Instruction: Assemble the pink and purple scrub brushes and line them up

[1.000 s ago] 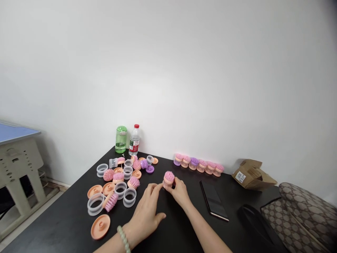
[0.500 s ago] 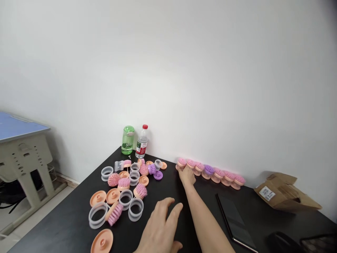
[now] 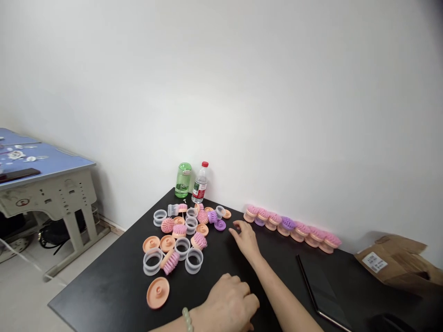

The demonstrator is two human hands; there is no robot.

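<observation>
My right hand (image 3: 245,240) is empty with thumb and fingers apart, over the black table just left of a row of scalp massage brushes (image 3: 287,225). The row stands along the wall, bristles up, mostly pink with one purple brush. Nearer me, my left hand (image 3: 230,299) hovers with loosely bent fingers, thumb apart from them; nothing shows in it and the fingertips are partly hidden. To its left lie loose brush parts: clear plastic rings (image 3: 194,261), pink bristle heads (image 3: 199,240), orange round caps (image 3: 158,293) and a purple cap (image 3: 219,224).
A green bottle (image 3: 183,180) and a red-capped water bottle (image 3: 200,184) stand at the back corner by the wall. A dark tablet (image 3: 321,295) lies at right, beyond it an opened cardboard box (image 3: 398,265). A blue desk (image 3: 62,159) stands off to the left.
My right hand has let go of the row's left end and drawn back left. My left hand has turned and its fingers have curled. The view has swung left.
</observation>
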